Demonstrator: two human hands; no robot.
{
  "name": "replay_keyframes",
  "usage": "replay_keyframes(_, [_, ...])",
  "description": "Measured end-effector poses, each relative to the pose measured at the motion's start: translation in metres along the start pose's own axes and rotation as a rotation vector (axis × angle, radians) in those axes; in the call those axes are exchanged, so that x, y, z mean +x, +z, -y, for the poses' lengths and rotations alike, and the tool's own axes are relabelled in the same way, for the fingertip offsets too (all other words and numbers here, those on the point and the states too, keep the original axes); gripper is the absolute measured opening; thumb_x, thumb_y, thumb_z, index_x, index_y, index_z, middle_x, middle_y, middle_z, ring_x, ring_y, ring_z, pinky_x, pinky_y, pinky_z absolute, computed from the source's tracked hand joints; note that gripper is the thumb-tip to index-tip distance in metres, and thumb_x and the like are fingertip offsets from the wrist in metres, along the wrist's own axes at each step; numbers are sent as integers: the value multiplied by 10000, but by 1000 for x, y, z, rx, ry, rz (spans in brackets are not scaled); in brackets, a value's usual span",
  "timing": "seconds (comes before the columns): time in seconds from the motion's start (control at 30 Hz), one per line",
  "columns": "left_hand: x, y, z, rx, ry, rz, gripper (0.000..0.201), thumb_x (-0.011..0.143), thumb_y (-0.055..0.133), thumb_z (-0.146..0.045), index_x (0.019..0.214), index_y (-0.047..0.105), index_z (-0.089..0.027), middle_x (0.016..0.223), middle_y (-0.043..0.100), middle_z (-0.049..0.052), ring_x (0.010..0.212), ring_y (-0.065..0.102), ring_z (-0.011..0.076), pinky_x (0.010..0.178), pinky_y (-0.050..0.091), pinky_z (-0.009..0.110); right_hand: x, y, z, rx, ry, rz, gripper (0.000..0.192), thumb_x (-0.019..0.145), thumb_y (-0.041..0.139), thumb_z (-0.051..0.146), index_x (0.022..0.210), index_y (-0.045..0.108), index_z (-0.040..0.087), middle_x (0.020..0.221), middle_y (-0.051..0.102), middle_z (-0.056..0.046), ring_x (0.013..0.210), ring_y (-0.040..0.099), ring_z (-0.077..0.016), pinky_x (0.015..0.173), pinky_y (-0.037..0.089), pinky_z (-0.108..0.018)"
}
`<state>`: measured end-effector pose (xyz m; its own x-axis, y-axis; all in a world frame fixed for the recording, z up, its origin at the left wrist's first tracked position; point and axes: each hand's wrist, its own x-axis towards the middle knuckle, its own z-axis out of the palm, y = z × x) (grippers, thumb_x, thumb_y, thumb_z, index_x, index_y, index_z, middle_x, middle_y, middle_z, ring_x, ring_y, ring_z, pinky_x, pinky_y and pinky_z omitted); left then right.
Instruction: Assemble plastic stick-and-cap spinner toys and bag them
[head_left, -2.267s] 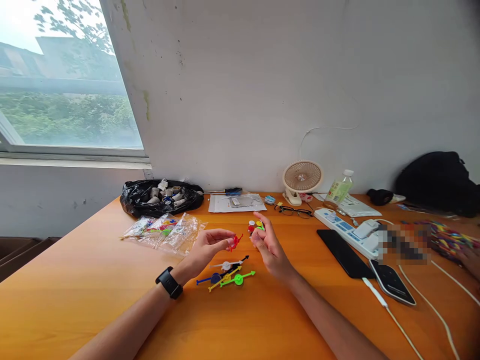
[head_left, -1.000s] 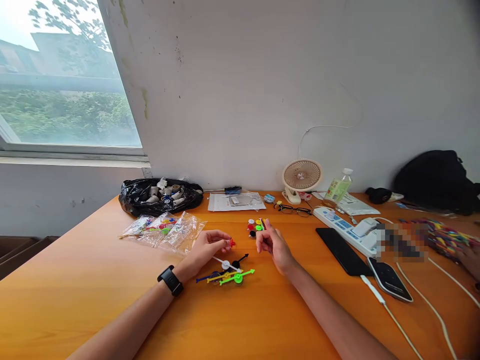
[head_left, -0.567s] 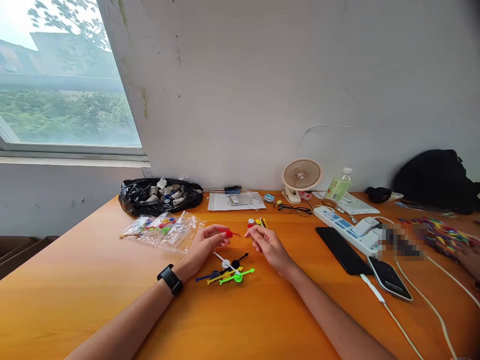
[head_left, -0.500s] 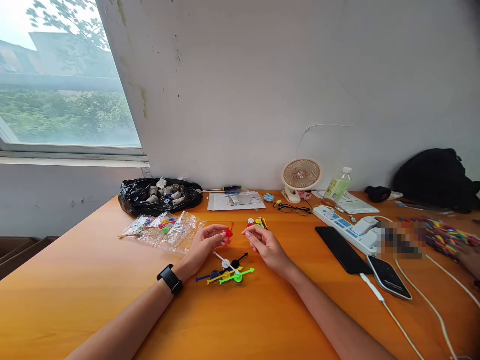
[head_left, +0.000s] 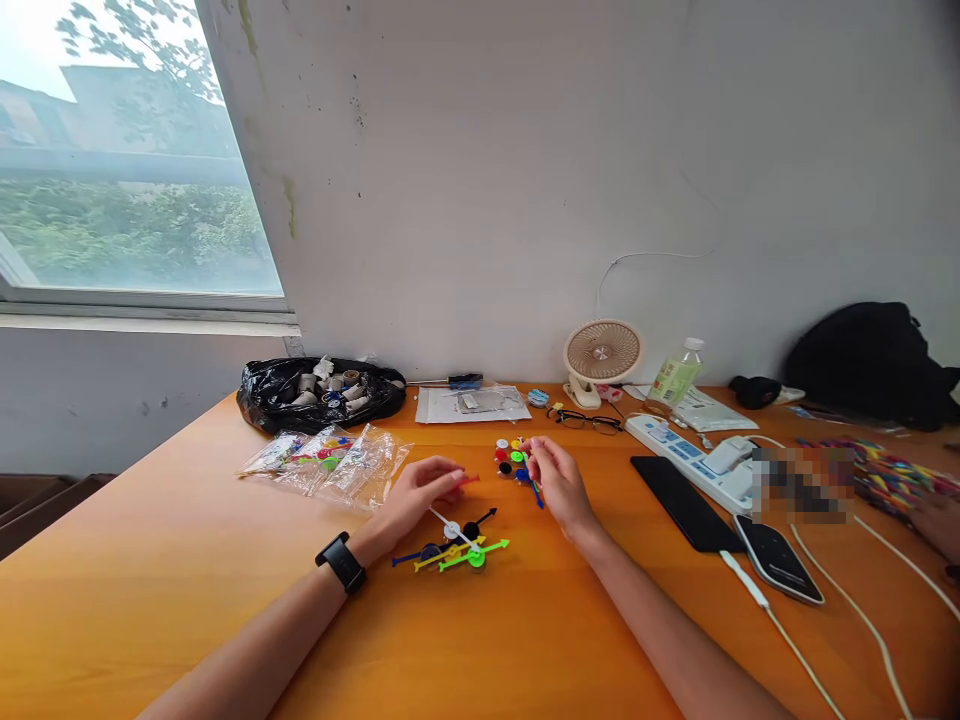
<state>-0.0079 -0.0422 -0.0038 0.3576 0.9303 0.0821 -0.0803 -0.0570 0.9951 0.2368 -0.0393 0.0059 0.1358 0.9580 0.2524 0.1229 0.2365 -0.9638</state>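
My left hand [head_left: 426,492] is closed around a red plastic arrow spinner [head_left: 470,480], which sticks out past the fingertips. My right hand [head_left: 556,482] reaches to a group of small coloured plastic discs [head_left: 506,468], its fingers pinched together beside them. A blue arrow [head_left: 536,494] shows just below these fingers; whether they grip it or another piece is hidden. Between my forearms lies a cluster of arrow spinners on round bases: a green one [head_left: 475,556], a white one [head_left: 451,530], a black one [head_left: 471,528], plus yellow and dark blue ones.
Clear plastic bags [head_left: 330,465] with coloured parts lie left, before a black bag [head_left: 322,390] of cardboard tubes. A fan [head_left: 602,350], glasses [head_left: 585,418] and bottle [head_left: 677,375] stand behind. At right are a power strip [head_left: 690,460], phone [head_left: 778,556] and another person's hand [head_left: 934,525].
My right hand has moved right, away from the left hand, to the group of discs. The left hand has lowered slightly, and the red arrow has tipped from upright to nearly level.
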Motion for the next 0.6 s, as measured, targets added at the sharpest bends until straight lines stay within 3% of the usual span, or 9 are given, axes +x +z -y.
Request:
replay_keyframes(0.13, [-13,9,-5,407,141,158,365,882,735,-482,1128,794,-219,1106,770,113,992,707,270,885,544,346,-4,3,-1,-105,-81,41,512,969,495,693,885,640,209,630,498,19,579,455,-163,554,363,-290])
replay_keyframes(0.23, [-18,11,-8,511,228,191,401,857,766,-454,1202,782,-251,1175,745,129,1076,686,304,963,529,378,-11,7,1,-255,-214,153,404,1029,474,578,923,643,227,774,621,-28,696,552,-195,643,420,-309])
replay_keyframes(0.4, [-19,7,-10,439,211,248,482,825,802,-437,1274,751,-270,1268,729,128,1162,676,329,1048,513,419,-21,12,5,-526,-412,256,263,1057,479,407,922,646,256,873,667,-50,839,599,-239,802,452,-368])
replay_keyframes(0.6, [-19,9,-13,236,53,297,481,929,693,-469,1362,688,-259,1417,669,111,1286,638,326,1098,500,452,-7,12,-5,-592,-436,126,139,1009,540,320,1000,655,242,1039,672,-82,1031,597,-275,935,463,-418])
